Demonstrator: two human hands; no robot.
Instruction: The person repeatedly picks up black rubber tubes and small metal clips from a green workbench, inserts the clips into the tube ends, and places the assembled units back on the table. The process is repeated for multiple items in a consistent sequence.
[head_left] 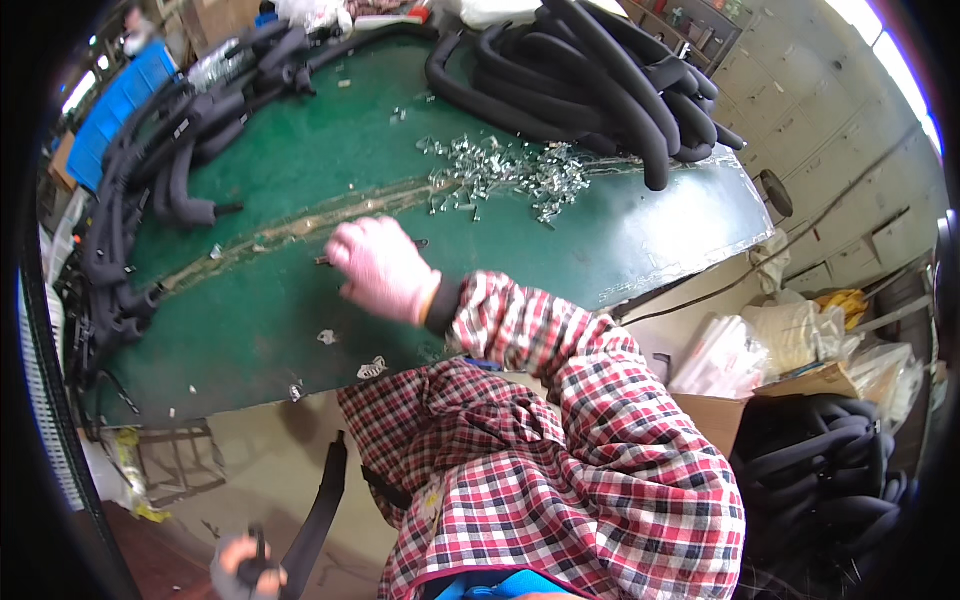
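Note:
My right hand [384,270], in a pink knitted glove, reaches over the green table with its fingers curled. Dark ends of a slim object show on both sides of it; its kind is hidden under the glove. At the lower left rim is a blurred hand, apparently my left hand [240,565], with bare fingertips closed around a dark end. That end looks like part of the black foam tube [322,500] hanging beside it, whose other narrow tip points up. Beyond my right hand lies a scattered heap of small shiny metal clips [510,175].
Black foam tubes [590,85] are piled at the table's far right. More tubes [190,150] line its left side, near a blue crate [120,110]. A taped seam crosses the green tabletop [250,330]. On the right, a cardboard box [712,425] stands beside further tubes [820,470].

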